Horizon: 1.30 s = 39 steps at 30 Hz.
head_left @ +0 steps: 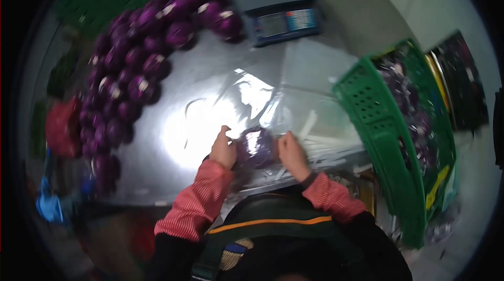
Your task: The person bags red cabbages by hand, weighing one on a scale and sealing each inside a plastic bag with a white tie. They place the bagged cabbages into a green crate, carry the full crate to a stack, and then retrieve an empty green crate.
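A purple cabbage (255,147) covered in clear plastic film sits at the near edge of a shiny metal table (210,81). My left hand (223,148) presses against its left side and my right hand (292,155) against its right side, so both hands grip it. A sheet of clear film (252,97) lies spread on the table just beyond the cabbage. Both my sleeves are red-striped.
A long pile of purple cabbages (131,71) runs along the table's left and far side. A weighing scale (281,11) stands at the far edge. A green plastic crate (399,134) holding wrapped purple cabbages is on the right. A red bag (63,126) hangs at the left.
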### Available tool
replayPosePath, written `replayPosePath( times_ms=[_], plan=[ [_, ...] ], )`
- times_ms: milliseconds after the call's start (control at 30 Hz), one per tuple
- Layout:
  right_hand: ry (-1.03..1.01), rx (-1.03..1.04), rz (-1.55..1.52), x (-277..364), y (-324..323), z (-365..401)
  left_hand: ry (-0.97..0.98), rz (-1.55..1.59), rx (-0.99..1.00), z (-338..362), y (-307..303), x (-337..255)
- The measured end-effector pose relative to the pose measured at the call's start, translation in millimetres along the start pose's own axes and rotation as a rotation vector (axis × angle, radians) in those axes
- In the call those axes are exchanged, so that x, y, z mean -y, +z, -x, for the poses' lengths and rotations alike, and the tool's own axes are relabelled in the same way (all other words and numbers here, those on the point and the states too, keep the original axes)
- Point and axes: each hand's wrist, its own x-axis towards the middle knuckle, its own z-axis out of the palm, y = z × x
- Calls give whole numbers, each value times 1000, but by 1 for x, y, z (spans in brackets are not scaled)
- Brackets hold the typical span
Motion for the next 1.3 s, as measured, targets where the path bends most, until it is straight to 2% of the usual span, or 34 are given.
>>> replayPosePath(
  times_ms=[33, 67, 133, 167, 200, 233, 267, 300, 333, 467, 533, 600, 667, 700, 733, 767, 800, 833, 867, 900, 933, 967, 1000, 1067, 1133, 1200, 1267, 1300],
  plan=[
    [-3, -42, -105, -6, 8, -2, 18, 108, 1, -2, 2, 6],
    [-12, -84, -208, -12, 15, -5, -63, 184, 46, -11, 8, 21],
    [136, 88, -388, 3, -5, 2, -169, 377, 131, -20, 5, 28],
    [49, 19, -475, -7, 10, 4, -99, 348, 100, -37, 18, 64],
    [-45, -47, -557, -19, 20, 3, -198, 341, 138, -17, -7, 5],
    [-42, -32, -627, -13, -1, 5, 20, 264, 131, -27, -3, 24],
    [-43, -9, -696, 1, -30, 12, -165, 549, 239, -13, -13, -7],
    [22, 60, -813, 6, -59, 13, -197, 644, 252, 1, -20, -45],
    [-51, 33, -810, 11, -93, 14, -233, 739, 262, 12, -24, -82],
    [-316, -95, -877, 14, -232, 31, -37, 753, 379, 21, -22, -200],
    [-250, -77, -701, 2, -301, 39, 125, 777, 507, 24, -14, -271],
    [-228, -214, -744, -9, -352, 44, 275, 647, 488, 10, 15, -323],
    [-83, -177, -872, -39, -393, 45, 323, 538, 575, -3, 42, -380],
    [-11, -174, -970, -57, -405, 42, 460, 396, 600, -11, 57, -402],
    [68, -167, -1068, -78, -410, 36, 335, 496, 602, 10, 69, -433],
    [122, -112, -1138, -114, -411, 30, 322, 467, 731, -5, 88, -446],
    [175, -51, -1205, -138, -409, 24, 235, 417, 762, -12, 110, -461],
    [392, -78, -1217, -132, -408, 24, 190, 255, 803, -21, 131, -472],
    [337, -52, -1291, -150, -396, 15, 547, -29, 774, -24, 141, -472],
    [322, 61, -1349, -188, -384, 4, 895, -291, 638, -25, 150, -472],
    [311, 176, -1400, -226, -372, -7, 1054, -304, 630, -16, 142, -459],
    [336, 56, -1419, -197, -363, -5, 1218, -314, 608, -7, 134, -447],
    [486, 143, -1541, -240, -341, -26, 1377, -318, 574, 3, 127, -434],
    [539, 136, -1365, -270, -334, -40, 1351, -385, 613, -1, 148, -420],
    [577, 102, -1067, -304, -344, -51, 1326, -310, 532, 5, 153, -424],
    [541, 138, -421, -338, -370, -54, 1299, -153, 416, 9, 147, -426],
    [312, 273, 533, -357, -396, -56, 1317, 71, 282, 18, 123, -403],
    [173, 295, 886, -361, -399, -57, 1320, 193, 202, 19, 106, -381]
  ],
)
